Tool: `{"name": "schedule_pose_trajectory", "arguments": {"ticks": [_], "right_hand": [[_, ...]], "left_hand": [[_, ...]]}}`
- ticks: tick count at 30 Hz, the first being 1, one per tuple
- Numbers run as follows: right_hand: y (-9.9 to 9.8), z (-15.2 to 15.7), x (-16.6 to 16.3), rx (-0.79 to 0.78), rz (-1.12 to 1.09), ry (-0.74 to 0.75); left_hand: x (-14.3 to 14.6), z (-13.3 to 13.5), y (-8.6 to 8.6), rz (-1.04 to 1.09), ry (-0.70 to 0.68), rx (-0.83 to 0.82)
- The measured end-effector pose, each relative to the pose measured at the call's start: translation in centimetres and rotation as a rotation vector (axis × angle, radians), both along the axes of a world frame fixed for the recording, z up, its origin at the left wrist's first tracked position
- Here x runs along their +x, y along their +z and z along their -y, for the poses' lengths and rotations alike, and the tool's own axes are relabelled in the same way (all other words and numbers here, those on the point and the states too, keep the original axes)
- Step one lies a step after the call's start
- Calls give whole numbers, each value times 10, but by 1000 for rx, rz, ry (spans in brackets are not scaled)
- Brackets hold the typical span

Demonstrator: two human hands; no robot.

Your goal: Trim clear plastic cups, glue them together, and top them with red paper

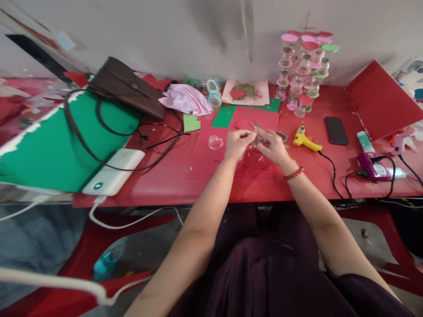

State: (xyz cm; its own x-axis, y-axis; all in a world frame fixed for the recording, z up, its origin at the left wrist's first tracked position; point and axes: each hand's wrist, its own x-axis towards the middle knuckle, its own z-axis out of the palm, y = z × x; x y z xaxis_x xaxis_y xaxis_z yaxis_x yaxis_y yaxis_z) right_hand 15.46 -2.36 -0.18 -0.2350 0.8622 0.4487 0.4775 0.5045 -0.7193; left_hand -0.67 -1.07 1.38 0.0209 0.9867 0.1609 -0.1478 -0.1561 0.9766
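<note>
My left hand (pixel 239 143) is closed in a pinch over the red sheets, its fingertips at a tiny pale piece (pixel 255 134) too small to name. Close beside it, my right hand (pixel 275 148), a beaded bracelet at its wrist, has its fingers bent together; what they hold is hard to make out. A thin pointed grey blade shows above its fingertips, and a grey-green loop (pixel 281 136) lies behind its knuckles. Whether they are one tool, I cannot tell. Left of my hands sits a small clear plastic cup (pixel 216 142). Pale scraps lie on the red paper (pixel 211 163) below.
A yellow glue gun (pixel 306 140), black phone (pixel 336 130) and purple power socket (pixel 373 166) with cords lie right. Behind stands a stacked cup decoration (pixel 302 72). Leftward are a brown bag (pixel 128 88), its looping strap, a white power bank (pixel 114 171), glasses (pixel 158 134) and pink cloth (pixel 187 99).
</note>
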Motion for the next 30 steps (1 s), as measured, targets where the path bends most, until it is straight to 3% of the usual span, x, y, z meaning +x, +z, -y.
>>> {"name": "schedule_pose_trajectory", "arguments": {"ticks": [7,10,13,17,24,30], "right_hand": [[-3,0,-6,-43,15,-24],[-1,-3,-4,-124,-158,23],[5,-5,-1,-318,-392,132],[10,-5,3,-467,-550,174],[13,-3,2,-491,-586,199],[16,1,0,-553,-563,238]], "left_hand": [[6,-3,-6,-31,125,-33],[6,-1,-4,-23,100,-15],[5,3,-1,-80,56,51],[5,7,2,-178,129,207],[0,3,0,-359,179,419],[-6,2,-5,-502,137,466]]}}
